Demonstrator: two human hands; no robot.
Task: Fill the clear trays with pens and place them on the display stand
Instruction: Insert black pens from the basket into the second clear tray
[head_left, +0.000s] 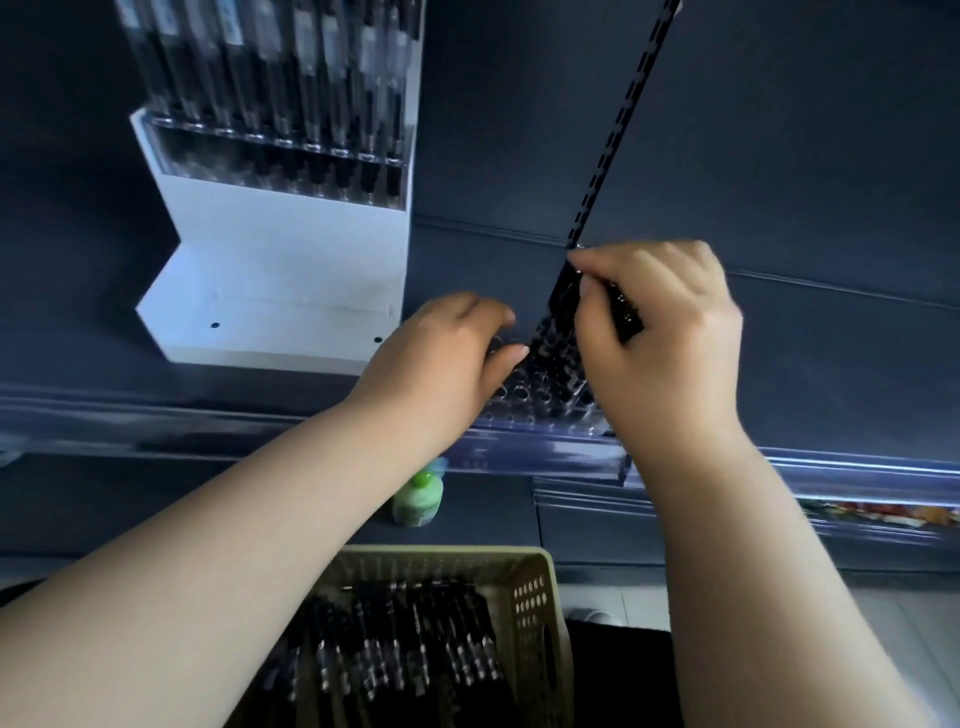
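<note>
Shelf (805, 364): dark; display stand (291, 270), 11 o'clock, stocked.
Left hand (441, 358): grips clear tray (545, 384).
Right hand (665, 343): pinches pen (626, 312).
Remaining: basket (530, 597), 6 o'clock, full.

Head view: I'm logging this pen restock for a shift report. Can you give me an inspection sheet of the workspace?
Surface: dark shelf, blurred, with a clear rail along its front edge.
Job's things: clear tray between the hands, some holes apparently filled; white display stand to its left, already carrying pens; beige basket below holds loose black pens.
Clutter: green bottle on the lower shelf.
Hands: left hand holds the tray's left side; right hand pinches held pens above it.
Cables: nothing seen.
Surroundings: slotted upright on a dark back panel.
</note>
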